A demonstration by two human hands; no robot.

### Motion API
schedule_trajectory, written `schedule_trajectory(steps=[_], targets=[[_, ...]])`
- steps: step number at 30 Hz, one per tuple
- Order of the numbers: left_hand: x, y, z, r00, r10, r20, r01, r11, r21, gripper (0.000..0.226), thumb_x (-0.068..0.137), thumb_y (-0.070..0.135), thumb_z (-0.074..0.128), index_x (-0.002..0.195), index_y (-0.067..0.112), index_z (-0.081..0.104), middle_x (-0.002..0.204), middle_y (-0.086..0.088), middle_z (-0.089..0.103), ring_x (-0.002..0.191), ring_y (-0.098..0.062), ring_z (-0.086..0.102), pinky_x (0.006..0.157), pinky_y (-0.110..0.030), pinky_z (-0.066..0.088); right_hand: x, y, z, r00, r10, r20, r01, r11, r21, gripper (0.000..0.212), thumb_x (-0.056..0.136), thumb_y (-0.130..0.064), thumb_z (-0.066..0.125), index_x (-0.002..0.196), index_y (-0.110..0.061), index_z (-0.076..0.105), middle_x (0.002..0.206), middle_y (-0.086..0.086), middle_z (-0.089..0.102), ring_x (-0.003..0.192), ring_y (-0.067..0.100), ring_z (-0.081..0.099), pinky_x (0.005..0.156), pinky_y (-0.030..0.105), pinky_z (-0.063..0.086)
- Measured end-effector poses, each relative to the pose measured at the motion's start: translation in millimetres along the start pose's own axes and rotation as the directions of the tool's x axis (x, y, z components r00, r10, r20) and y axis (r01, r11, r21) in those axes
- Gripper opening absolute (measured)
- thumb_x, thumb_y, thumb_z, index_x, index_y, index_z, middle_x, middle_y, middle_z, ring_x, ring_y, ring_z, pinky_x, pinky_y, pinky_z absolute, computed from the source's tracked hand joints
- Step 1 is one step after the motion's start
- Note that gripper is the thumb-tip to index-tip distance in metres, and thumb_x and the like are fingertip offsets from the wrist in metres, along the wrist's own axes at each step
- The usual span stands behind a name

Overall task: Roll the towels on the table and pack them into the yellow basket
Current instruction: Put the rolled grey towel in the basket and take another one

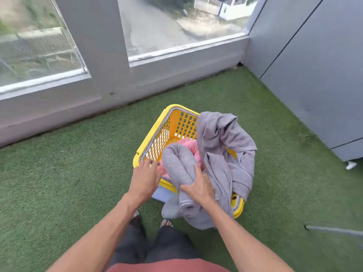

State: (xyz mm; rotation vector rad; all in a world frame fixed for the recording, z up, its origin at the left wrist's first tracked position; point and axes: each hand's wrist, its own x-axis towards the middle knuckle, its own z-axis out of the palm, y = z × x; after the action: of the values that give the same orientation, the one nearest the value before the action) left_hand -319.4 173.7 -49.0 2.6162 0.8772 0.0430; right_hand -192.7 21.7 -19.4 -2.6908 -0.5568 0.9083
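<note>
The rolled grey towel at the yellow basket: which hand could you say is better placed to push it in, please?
The right hand: it already grips the rolled grey terry towel over the yellow perforated plastic basket, while the left hand hovers open.

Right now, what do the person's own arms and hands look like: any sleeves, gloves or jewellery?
Both forearms are bare up to the frame's lower edge: no sleeves show. The left hand and right hand wear no gloves, and no rings, watch or bands show. Below the arms are a reddish-pink top and dark trousers.
</note>
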Motion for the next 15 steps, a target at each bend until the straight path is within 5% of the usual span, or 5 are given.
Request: schedule_trajectory(steps=[7,15], targets=[[116.1,-38.1,30.4,0.994,0.086,0.064,-0.09,0.994,0.063,0.046,0.081,0.029,0.07,0.122,0.013,0.056,0.133,-0.018,0.051,0.124,-0.038,0.049,0.091,-0.047,0.047,105.6,-35.3,24.3,0.996,0.085,-0.037,-0.088,0.992,-0.092,0.099,0.068,-0.054,0.065,0.15,-0.039,0.011,0.14,0.009,0.042,0.129,0.032,0.039,0.102,0.052,0.033],[187.4,-79.4,77.0,0.968,0.205,0.146,-0.226,0.963,0.144,0.068,0.097,0.051,0.039,0.153,0.021,0.016,0.161,-0.015,0.0,0.148,-0.033,-0.001,0.114,-0.053,0.025,175.0,-34.8,98.0,0.982,0.177,-0.064,-0.185,0.972,-0.147,0.113,0.071,-0.057,0.069,0.15,-0.039,-0.01,0.139,0.013,0.036,0.125,0.036,0.041,0.096,0.054,0.04]])
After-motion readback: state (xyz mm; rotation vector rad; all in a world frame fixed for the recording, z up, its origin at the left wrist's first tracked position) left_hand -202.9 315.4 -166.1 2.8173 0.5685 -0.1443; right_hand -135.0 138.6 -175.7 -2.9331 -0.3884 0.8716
